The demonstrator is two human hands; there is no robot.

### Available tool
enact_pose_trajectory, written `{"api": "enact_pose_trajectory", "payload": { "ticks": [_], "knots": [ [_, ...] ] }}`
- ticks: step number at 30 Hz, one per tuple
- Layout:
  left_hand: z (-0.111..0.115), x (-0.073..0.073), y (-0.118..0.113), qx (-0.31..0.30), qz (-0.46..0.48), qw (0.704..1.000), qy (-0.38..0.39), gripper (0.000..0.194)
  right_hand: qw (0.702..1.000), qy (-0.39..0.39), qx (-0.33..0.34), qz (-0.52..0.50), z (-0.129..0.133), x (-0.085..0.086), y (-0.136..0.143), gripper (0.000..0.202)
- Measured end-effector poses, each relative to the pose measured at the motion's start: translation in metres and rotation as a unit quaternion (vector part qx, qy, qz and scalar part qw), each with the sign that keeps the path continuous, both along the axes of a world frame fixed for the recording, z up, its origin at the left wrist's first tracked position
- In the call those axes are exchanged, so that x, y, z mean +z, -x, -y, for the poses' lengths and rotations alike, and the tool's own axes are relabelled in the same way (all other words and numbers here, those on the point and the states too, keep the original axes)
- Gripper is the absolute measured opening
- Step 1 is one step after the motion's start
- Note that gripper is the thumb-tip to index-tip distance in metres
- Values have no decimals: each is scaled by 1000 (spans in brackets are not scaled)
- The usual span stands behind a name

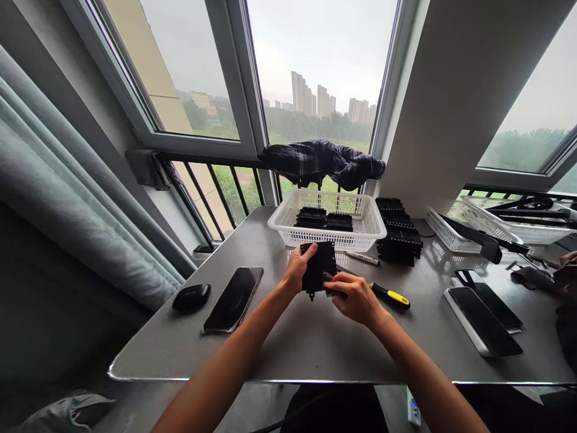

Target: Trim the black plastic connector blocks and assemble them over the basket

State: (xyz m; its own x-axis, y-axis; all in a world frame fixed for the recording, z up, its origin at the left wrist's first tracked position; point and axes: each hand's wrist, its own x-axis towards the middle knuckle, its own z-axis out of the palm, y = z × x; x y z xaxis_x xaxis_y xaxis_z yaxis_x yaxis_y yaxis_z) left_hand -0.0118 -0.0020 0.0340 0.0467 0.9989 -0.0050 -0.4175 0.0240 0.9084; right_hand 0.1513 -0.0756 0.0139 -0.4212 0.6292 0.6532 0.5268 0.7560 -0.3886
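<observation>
My left hand (pixel 299 268) is closed on the left edge of a flat black plastic piece (pixel 319 264) with notched edges, its thumb on the face. At the piece's lower right side, my right hand (pixel 351 294) pinches a small dark, crumpled scrap, perhaps cloth (pixel 328 281), against it. Just beyond is a white plastic basket (pixel 327 240) with similar black pieces (pixel 339 221) inside. A taller stack of such pieces (pixel 399 234) stands right of the basket. Near my right hand lie a yellow-and-black handled tool (pixel 392 296), its front end partly hidden, and a white marker pen (pixel 362 258).
Left on the metal table (pixel 288 355) are a phone (pixel 234 299) and a black case (pixel 192 297). Two more phones (pixel 484 319) lie at right, near another person's hand (pixel 568 257). White baskets (pixel 455 231) with black parts stand back right. Plaid cloth (pixel 322 161) hangs on the railing.
</observation>
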Motion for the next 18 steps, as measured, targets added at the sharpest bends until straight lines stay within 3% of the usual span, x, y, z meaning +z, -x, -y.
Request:
{"api": "enact_pose_trajectory", "payload": {
  "ticks": [3, 9, 16, 18],
  "knots": [
    [-3, 4, 8, 9, 26, 999, 24, 42, 998, -37, 41, 15, 3, 0, 0, 26],
    [2, 6, 3, -28, 12, 998, 52, 33, 987, -93, -69, -113, 4, 8, -6, 39],
    [0, -3, -1, -2, -3, 999, 42, 36, 979, -90, -50, -178, 8, 14, -10, 23],
    [1, -6, -2, -4, -18, 1000, 19, 38, 969, -79, -77, -219, 7, 14, -12, 22]
  ]
}}
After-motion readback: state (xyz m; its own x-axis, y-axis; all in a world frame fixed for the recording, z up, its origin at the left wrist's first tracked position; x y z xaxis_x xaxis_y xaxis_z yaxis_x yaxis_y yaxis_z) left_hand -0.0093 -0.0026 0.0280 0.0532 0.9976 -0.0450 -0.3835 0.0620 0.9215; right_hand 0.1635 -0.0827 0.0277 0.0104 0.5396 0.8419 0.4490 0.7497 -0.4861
